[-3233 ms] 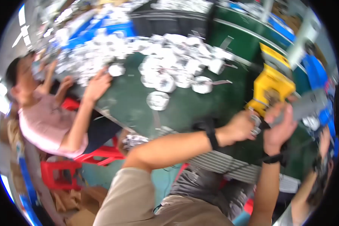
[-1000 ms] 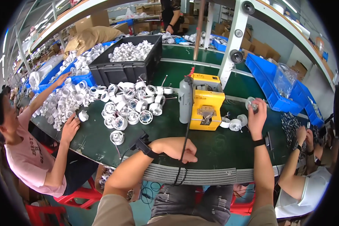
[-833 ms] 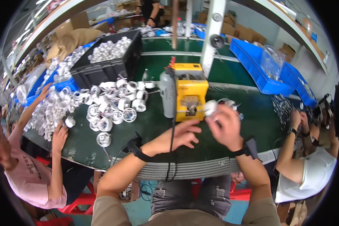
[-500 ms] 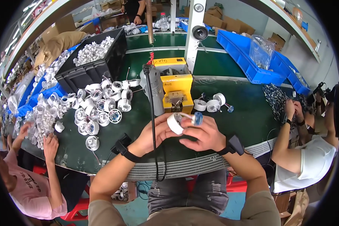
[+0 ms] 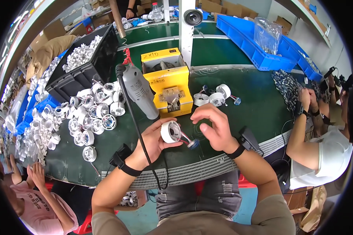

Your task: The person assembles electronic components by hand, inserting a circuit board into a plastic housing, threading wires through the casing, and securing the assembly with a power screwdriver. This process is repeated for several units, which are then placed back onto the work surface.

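Observation:
A round white plastic housing is in my left hand, its fingers and thumb closed around the side. Thin wires run out of its opening to a small blue part, which hangs at the right. My right hand is raised a little to the right, fingers apart and nothing in them. Just beyond my left hand hangs a grey electric screwdriver with a black cord. Behind it stands a yellow screw feeder. Several similar white housings lie to the feeder's right.
Many white housings are heaped at the left, near a black crate of small white parts. Blue bins stand at the far right beside a pile of dark wired parts. Co-workers sit on both sides. A white post rises behind the feeder.
My right hand has come off the housing and opened, moving up and right. My left hand keeps the housing, and the blue part now hangs lower on its wires. The view has shifted slightly.

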### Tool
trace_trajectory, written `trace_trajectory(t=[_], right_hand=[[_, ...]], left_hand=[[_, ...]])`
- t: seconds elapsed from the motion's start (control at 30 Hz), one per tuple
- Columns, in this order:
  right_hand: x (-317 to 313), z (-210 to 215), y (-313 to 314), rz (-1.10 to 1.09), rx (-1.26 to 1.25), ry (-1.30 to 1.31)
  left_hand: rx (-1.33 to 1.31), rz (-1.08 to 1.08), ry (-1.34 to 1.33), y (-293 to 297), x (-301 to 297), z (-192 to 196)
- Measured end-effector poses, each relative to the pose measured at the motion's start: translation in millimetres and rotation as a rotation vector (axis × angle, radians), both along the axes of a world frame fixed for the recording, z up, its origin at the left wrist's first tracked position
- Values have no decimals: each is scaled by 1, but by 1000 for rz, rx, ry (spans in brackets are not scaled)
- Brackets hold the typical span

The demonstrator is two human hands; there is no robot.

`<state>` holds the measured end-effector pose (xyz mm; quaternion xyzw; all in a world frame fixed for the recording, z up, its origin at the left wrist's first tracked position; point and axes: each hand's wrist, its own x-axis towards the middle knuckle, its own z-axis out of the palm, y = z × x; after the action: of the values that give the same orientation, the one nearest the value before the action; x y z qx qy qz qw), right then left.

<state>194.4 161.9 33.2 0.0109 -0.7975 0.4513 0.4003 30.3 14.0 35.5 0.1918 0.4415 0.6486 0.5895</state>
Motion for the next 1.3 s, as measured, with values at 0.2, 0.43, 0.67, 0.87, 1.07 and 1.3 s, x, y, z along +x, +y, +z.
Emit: trace_trajectory(t=[0.2, 0.43, 0.67, 0.87, 1.07, 1.3], right_hand=[[-5, 1, -14, 74, 150, -286], [-6, -13, -8, -94, -364, -360], [-6, -4, 2, 143, -649, -618], [-11, -17, 1, 308, -657, -338], [-13, -23, 6, 197, -608, -271], [-8, -21, 7, 194, -509, -291]], left_hand=[[85, -10, -45, 0, 1, -4], [212, -43, -125, -3, 3, -5], [264, -74, -11, -6, 2, -6], [279, -35, -4, -5, -2, -7], [373, -79, -133, -2, -4, -11], [264, -33, -202, -2, 1, -6]])
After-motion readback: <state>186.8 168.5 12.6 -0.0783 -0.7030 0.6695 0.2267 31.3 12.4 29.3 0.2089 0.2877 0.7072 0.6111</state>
